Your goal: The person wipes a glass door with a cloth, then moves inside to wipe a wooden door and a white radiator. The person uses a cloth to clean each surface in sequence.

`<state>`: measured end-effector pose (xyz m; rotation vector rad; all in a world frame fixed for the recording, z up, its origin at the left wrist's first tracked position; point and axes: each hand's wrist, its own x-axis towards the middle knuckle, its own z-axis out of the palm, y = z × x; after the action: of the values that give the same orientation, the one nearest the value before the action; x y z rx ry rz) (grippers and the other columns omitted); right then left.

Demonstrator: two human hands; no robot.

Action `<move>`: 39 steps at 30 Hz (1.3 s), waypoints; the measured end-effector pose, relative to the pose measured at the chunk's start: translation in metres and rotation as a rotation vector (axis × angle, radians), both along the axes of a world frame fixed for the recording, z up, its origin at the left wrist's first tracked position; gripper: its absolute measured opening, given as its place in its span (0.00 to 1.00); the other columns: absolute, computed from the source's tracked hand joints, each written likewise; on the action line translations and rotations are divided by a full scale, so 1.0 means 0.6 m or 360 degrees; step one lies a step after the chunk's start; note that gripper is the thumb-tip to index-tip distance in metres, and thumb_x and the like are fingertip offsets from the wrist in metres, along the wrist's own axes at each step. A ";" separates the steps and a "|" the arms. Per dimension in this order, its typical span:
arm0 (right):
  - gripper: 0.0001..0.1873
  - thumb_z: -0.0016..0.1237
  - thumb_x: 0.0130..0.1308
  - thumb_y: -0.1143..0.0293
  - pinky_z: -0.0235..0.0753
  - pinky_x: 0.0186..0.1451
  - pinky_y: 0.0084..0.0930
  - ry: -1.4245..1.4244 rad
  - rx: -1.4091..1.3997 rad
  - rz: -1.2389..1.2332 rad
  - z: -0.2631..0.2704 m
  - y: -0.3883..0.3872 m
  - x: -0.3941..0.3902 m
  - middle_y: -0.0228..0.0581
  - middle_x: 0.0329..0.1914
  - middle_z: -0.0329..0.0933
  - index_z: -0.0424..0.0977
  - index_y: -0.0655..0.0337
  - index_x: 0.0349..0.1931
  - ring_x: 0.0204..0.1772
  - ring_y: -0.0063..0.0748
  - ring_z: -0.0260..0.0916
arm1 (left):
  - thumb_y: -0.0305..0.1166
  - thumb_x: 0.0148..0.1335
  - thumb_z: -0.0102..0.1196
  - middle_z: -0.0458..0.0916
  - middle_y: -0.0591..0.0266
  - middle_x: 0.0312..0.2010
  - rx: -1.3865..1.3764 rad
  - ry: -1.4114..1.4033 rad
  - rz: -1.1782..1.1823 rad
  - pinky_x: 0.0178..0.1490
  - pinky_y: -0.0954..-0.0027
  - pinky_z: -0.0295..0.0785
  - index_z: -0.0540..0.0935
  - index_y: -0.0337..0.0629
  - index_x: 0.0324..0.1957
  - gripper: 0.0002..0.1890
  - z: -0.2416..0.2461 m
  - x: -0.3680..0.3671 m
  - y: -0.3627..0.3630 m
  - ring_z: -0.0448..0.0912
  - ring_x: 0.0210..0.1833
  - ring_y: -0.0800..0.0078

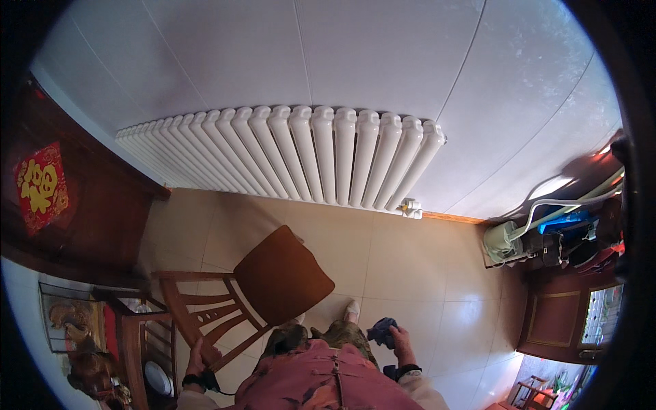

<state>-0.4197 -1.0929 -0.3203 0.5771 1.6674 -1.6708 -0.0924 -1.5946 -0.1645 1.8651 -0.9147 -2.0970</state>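
Observation:
My left hand (pixel 199 357) is closed on the top rail of the back of a wooden chair (pixel 283 277) with a brown seat. The chair stands on the tiled floor at an angle, to the left of my legs. In my right hand (pixel 401 342) is a crumpled dark blue-grey cloth (pixel 382 332), held to the right of my body above the floor. Beyond the chair, a long white column radiator (pixel 323 154) runs along the pale wall.
A pale green bucket-like container (pixel 502 242) and piled bags stand at the right wall, near a brown door (pixel 553 318). At left are a dark wooden door (pixel 97 195) with a red paper decoration and a wooden shelf stand (pixel 134 318) beside carved ornaments.

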 end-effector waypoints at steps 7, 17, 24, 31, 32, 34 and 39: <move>0.14 0.48 0.62 0.64 0.73 0.26 0.23 -0.0051 0.0087 -0.0077 -0.007 0.073 -0.077 0.38 0.28 0.76 0.75 0.68 0.38 0.25 0.27 0.73 | 0.55 0.61 0.46 0.74 0.53 0.26 0.0018 -0.0080 0.0192 0.41 0.60 0.76 0.71 0.34 0.44 0.28 0.003 0.028 0.108 0.76 0.33 0.60; 0.14 0.48 0.62 0.63 0.71 0.28 0.22 -0.0017 0.0103 0.0292 -0.078 0.004 -0.113 0.34 0.28 0.75 0.75 0.68 0.37 0.27 0.24 0.71 | 0.53 0.61 0.48 0.76 0.54 0.29 -0.0047 -0.0184 0.0369 0.41 0.60 0.75 0.73 0.33 0.47 0.29 0.000 0.045 0.192 0.77 0.34 0.58; 0.13 0.49 0.61 0.64 0.69 0.26 0.22 -0.0006 0.0034 0.0299 -0.043 -0.078 -0.192 0.33 0.26 0.74 0.76 0.67 0.34 0.25 0.23 0.69 | 0.53 0.62 0.49 0.53 0.46 0.66 -0.0809 -0.1339 0.0202 0.63 0.54 0.61 0.48 0.34 0.68 0.43 -0.038 0.063 0.139 0.58 0.66 0.54; 0.12 0.47 0.63 0.65 0.71 0.24 0.23 0.0017 -0.0060 0.0206 -0.034 -0.152 -0.281 0.36 0.26 0.75 0.75 0.67 0.34 0.24 0.27 0.71 | 0.37 0.64 0.47 0.66 0.52 0.52 -0.1666 -0.1867 -0.0263 0.58 0.62 0.61 0.62 0.37 0.56 0.22 -0.072 -0.054 -0.052 0.65 0.54 0.59; 0.12 0.47 0.63 0.65 0.72 0.24 0.23 -0.0011 -0.0004 0.0168 -0.040 -0.165 -0.298 0.37 0.26 0.75 0.75 0.68 0.34 0.24 0.27 0.72 | 0.34 0.63 0.47 0.71 0.53 0.47 -0.1797 -0.1715 -0.0384 0.54 0.64 0.64 0.67 0.36 0.51 0.17 -0.086 -0.101 -0.088 0.69 0.50 0.61; 0.13 0.46 0.64 0.65 0.74 0.25 0.25 -0.0011 -0.0215 0.0036 -0.048 -0.198 -0.333 0.38 0.27 0.75 0.74 0.68 0.36 0.25 0.29 0.73 | 0.29 0.62 0.47 0.80 0.57 0.37 -0.2091 -0.1000 -0.0662 0.47 0.67 0.70 0.78 0.35 0.42 0.11 -0.117 -0.235 -0.149 0.77 0.41 0.66; 0.13 0.45 0.65 0.66 0.76 0.31 0.25 0.0046 -0.0343 -0.0106 -0.012 -0.313 -0.429 0.40 0.34 0.77 0.74 0.68 0.41 0.30 0.29 0.75 | 0.35 0.62 0.49 0.81 0.53 0.42 -0.1377 -0.0228 -0.1777 0.50 0.68 0.70 0.78 0.37 0.46 0.15 -0.125 -0.664 -0.210 0.78 0.47 0.66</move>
<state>-0.6770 -1.2805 -0.3276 0.5094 1.4775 -1.8858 -0.4907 -1.7208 -0.2397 1.0720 -2.7580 -1.3773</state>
